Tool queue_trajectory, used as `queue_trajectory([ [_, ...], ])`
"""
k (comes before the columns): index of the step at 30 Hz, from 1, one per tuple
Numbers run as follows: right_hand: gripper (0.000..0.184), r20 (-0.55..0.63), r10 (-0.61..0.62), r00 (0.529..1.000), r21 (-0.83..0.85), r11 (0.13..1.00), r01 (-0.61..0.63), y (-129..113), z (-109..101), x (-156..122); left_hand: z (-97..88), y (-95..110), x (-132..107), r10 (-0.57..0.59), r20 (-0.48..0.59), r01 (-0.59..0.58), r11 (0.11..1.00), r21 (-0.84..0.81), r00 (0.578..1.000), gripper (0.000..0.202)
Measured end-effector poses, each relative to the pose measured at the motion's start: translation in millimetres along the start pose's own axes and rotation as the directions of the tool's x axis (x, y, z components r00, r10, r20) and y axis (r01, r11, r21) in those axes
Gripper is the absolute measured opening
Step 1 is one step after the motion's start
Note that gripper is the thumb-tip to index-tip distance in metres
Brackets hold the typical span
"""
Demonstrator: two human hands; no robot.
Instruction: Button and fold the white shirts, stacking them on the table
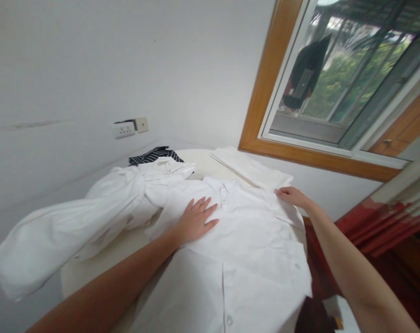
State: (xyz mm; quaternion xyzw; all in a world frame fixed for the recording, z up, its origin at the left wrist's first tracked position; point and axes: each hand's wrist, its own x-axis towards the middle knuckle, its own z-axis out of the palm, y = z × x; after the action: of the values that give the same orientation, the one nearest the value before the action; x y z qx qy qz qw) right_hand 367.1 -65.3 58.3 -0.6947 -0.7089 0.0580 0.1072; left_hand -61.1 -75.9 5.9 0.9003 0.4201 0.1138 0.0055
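Observation:
A white button-up shirt point(244, 236) lies spread out over a round, cream-coloured table point(199, 159), its collar towards the wall and its front hanging towards me. My left hand point(197, 219) rests flat on the shirt's upper chest, left of the collar, with the fingers spread. At the shirt's right shoulder, my right hand point(291, 195) pinches the cloth between thumb and fingers. Beyond it is a folded white garment point(253, 166). To the left, another white garment point(123, 199) lies in a loose heap, one puffy sleeve hanging over the table's edge.
A black-and-white striped cloth point(156, 156) lies at the back left. Behind the table, a wall socket point(124, 130) is set in the white wall. A wood-framed window point(320, 83) is at the right, and a red-and-cream curtain point(390, 217) hangs below it.

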Motion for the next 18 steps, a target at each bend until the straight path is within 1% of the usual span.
queue_trajectory([
  [2,0.050,-0.071,-0.076,0.995,0.135,0.987,0.085,5,0,-7,1.0,-1,0,0.004,0.001,-0.004,1.000,-0.003,1.000,0.059],
  [4,0.045,-0.176,-0.075,0.982,0.196,0.974,0.110,1,-2,-13,2.1,-1,1,0.002,-0.003,-0.002,1.000,0.000,1.000,0.059],
  [7,0.039,-0.290,-0.029,0.957,0.169,0.982,0.080,-18,-10,-10,3.5,-1,1,0.000,-0.015,0.000,1.000,0.003,1.000,0.059],
  [10,0.033,-0.346,-0.015,0.938,0.065,0.997,0.040,-47,-19,7,4.2,-1,1,0.008,-0.019,-0.008,1.000,0.006,1.000,0.059],
  [12,0.027,-0.347,-0.011,0.938,0.027,0.999,0.021,-71,-20,20,4.4,0,2,0.005,-0.017,-0.005,1.000,0.012,1.000,0.060],
  [13,0.024,-0.327,-0.005,0.945,0.013,1.000,0.010,-84,-17,25,4.3,0,2,0.002,-0.018,-0.002,1.000,0.013,1.000,0.059],
  [14,0.021,-0.278,0.011,0.960,-0.010,1.000,-0.014,-97,-11,30,4.2,0,2,0.001,-0.020,0.000,1.000,0.013,1.000,0.059],
  [16,0.017,-0.177,0.032,0.984,-0.036,0.999,-0.039,-122,5,33,3.6,0,1,-0.002,-0.027,0.003,1.000,0.010,1.000,0.058],
  [18,0.015,-0.105,0.042,0.994,-0.042,0.998,-0.046,-143,25,30,2.4,0,1,-0.004,-0.026,0.004,1.000,0.007,1.000,0.058],
])
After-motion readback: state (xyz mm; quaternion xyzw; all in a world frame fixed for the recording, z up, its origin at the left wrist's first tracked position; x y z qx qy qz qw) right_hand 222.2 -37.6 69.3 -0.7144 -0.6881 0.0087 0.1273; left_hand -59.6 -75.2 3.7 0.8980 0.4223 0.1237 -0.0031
